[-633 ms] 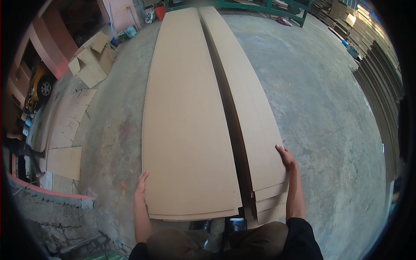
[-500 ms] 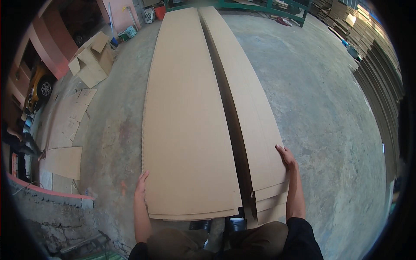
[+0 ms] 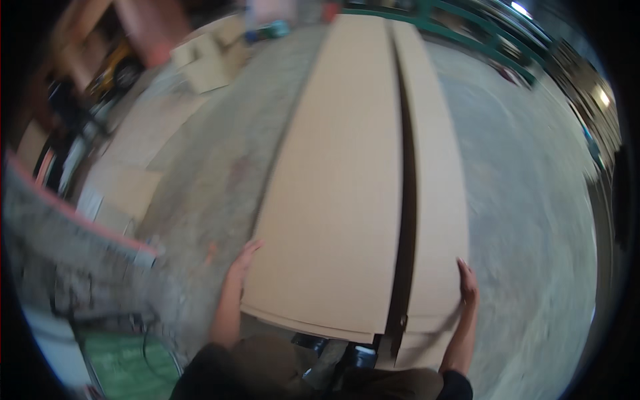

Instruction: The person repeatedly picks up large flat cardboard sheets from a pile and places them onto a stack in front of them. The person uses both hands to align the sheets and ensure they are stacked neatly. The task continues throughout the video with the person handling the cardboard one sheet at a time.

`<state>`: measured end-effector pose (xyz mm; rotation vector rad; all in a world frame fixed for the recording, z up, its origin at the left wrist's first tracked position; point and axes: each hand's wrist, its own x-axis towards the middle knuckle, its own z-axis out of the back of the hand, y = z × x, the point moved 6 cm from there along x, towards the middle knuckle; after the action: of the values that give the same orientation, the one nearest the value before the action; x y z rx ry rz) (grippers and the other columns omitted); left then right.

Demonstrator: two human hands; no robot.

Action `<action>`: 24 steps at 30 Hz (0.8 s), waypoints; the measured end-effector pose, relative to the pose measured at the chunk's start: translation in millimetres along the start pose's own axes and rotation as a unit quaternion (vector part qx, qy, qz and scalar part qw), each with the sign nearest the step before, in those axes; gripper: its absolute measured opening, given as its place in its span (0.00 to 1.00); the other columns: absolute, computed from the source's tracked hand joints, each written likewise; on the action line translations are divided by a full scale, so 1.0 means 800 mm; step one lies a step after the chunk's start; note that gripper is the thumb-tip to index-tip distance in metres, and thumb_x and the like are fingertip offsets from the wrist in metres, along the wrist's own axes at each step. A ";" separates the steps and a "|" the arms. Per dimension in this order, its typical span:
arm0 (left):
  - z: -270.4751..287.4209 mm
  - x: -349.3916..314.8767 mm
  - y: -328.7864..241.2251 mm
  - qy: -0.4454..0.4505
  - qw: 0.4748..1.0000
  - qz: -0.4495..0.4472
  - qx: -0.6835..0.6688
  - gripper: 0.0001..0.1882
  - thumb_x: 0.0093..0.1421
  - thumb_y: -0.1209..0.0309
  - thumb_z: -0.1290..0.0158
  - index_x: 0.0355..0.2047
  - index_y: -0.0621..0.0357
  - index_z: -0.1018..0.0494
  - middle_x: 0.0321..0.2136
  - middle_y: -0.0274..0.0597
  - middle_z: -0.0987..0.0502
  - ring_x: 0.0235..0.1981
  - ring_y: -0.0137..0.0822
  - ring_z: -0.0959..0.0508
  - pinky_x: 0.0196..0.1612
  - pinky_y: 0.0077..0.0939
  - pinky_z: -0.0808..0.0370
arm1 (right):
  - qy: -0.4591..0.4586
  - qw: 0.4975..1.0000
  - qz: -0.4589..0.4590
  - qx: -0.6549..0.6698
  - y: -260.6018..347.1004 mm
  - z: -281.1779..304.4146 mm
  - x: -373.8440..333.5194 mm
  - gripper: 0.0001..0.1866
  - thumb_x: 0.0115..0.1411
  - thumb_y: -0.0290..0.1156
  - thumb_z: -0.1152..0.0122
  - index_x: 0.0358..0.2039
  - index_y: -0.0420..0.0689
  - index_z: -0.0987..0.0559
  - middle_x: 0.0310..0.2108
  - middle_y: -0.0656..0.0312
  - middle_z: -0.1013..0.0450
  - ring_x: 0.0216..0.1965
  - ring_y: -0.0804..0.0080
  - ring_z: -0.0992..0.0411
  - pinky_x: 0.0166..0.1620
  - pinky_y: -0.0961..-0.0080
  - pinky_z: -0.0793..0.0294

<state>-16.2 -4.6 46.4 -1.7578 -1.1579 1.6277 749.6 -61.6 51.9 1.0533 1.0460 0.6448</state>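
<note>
Two long stacks of brown corrugated cardboard sheets run away from me over the concrete floor. My left hand (image 3: pixel 243 261) presses flat against the left edge of the wider left stack (image 3: pixel 340 173) near its close end. My right hand (image 3: pixel 467 283) presses against the right edge of the narrower right stack (image 3: pixel 437 187). A dark gap separates the two stacks. Both hands have fingers extended along the cardboard edges. My knees and dark shoes show below the near ends. The picture is blurred by motion.
Loose cardboard pieces (image 3: pixel 127 193) and folded boxes (image 3: pixel 207 60) lie at the left. A low pink-edged concrete wall (image 3: pixel 87 227) and a green mat (image 3: pixel 127 367) are at the lower left. A green metal frame (image 3: pixel 467 33) stands at the far end; stacked sheets (image 3: pixel 593 100) line the right.
The view has swung right and tilted, so the stacks now lean to the right in the picture. Both hands stay on the outer edges, nearer the close end.
</note>
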 end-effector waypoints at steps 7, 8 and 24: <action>-0.004 -0.011 -0.012 -0.006 1.000 -0.006 -0.005 0.41 0.66 0.52 0.33 0.71 0.64 0.34 0.62 0.48 0.22 0.61 0.39 0.21 0.61 0.37 0.21 | 0.074 0.997 0.018 -0.026 -0.029 0.011 0.024 0.39 0.77 0.52 0.43 0.70 0.27 0.30 0.70 0.46 0.30 0.69 0.57 0.31 0.72 0.61 0.34; 0.001 -0.014 -0.011 0.006 1.000 -0.009 -0.016 0.40 0.67 0.53 0.33 0.70 0.63 0.33 0.62 0.48 0.22 0.60 0.39 0.20 0.61 0.37 0.21 | 0.094 0.996 0.003 0.003 -0.028 0.004 0.026 0.39 0.76 0.53 0.42 0.69 0.26 0.29 0.69 0.46 0.29 0.68 0.58 0.30 0.71 0.60 0.33; 0.003 -0.014 -0.014 0.060 0.997 -0.037 -0.032 0.36 0.69 0.55 0.35 0.70 0.61 0.32 0.61 0.47 0.21 0.59 0.36 0.20 0.61 0.37 0.21 | 0.110 0.993 -0.007 -0.036 -0.020 -0.010 0.024 0.36 0.79 0.51 0.50 0.72 0.30 0.31 0.72 0.48 0.31 0.71 0.59 0.32 0.74 0.62 0.37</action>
<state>-20.8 -8.5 61.4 -1.8040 -1.2160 1.4372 749.4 -48.4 29.1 0.9264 1.2100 0.7945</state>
